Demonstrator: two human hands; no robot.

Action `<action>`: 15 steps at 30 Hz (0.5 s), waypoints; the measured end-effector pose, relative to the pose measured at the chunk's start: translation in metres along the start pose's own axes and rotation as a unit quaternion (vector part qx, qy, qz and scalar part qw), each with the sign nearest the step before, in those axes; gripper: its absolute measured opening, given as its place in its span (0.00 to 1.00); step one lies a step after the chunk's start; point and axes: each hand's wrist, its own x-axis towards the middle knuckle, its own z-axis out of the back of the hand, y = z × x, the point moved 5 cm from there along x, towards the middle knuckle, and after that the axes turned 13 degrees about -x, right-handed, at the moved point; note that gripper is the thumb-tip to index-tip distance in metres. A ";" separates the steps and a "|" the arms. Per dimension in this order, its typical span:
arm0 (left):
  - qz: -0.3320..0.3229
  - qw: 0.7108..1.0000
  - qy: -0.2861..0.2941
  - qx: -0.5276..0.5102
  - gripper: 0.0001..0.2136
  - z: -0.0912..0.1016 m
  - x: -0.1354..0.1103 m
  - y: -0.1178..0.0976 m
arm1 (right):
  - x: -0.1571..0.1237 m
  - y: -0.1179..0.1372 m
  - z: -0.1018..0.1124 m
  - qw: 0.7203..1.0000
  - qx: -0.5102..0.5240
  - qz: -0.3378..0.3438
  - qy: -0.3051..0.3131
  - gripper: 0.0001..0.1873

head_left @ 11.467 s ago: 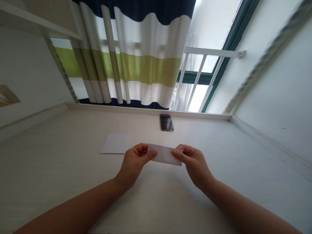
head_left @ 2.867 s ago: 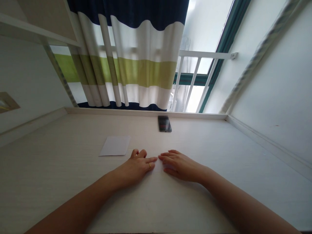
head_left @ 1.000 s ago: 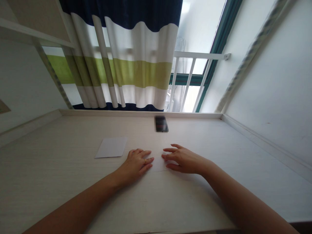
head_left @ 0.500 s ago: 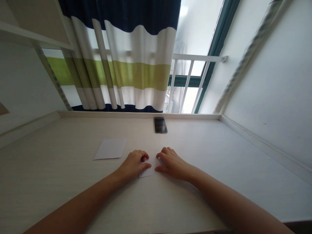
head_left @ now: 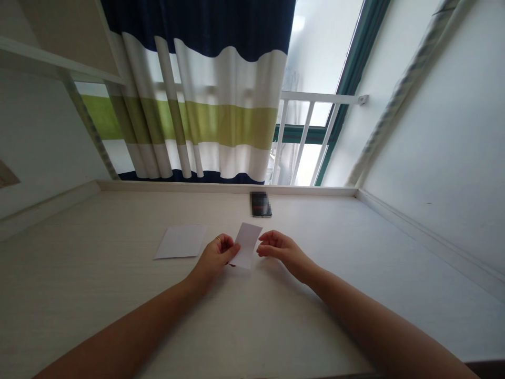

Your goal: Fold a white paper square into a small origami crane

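Observation:
My left hand (head_left: 215,258) pinches a small white rectangle of paper (head_left: 248,243) by its left edge, thumb on top. The paper is raised and tilted above the table. A small dark reddish spot shows below my left thumb; I cannot make out what it is. Close to the paper's right edge is my right hand (head_left: 284,252), its fingers curved and a gap between thumb and fingertips, with nothing visible in it. Left of my left hand, a larger white sheet of paper (head_left: 180,242) lies flat on the table.
The pale table (head_left: 244,326) has a raised rim (head_left: 177,186) at the back. A dark, pixelated object (head_left: 260,204) lies near that rim. Behind it hang a striped curtain (head_left: 232,123) and a white railing (head_left: 303,123). White walls stand on both sides.
My left hand has lifted the small paper off the table, which now stands tilted up. My right hand has moved slightly up and right, apart from the paper. The larger sheet has stayed in place.

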 end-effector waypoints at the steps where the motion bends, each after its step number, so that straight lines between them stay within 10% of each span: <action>1: 0.016 0.999 0.002 -0.029 0.16 -0.001 0.000 0.003 | 0.000 0.000 -0.003 0.999 0.033 -0.002 0.017 0.15; 15: 0.133 0.985 0.048 -0.095 0.10 -0.014 -0.012 0.006 | -0.007 -0.004 -0.014 0.998 0.052 -0.019 -0.033 0.10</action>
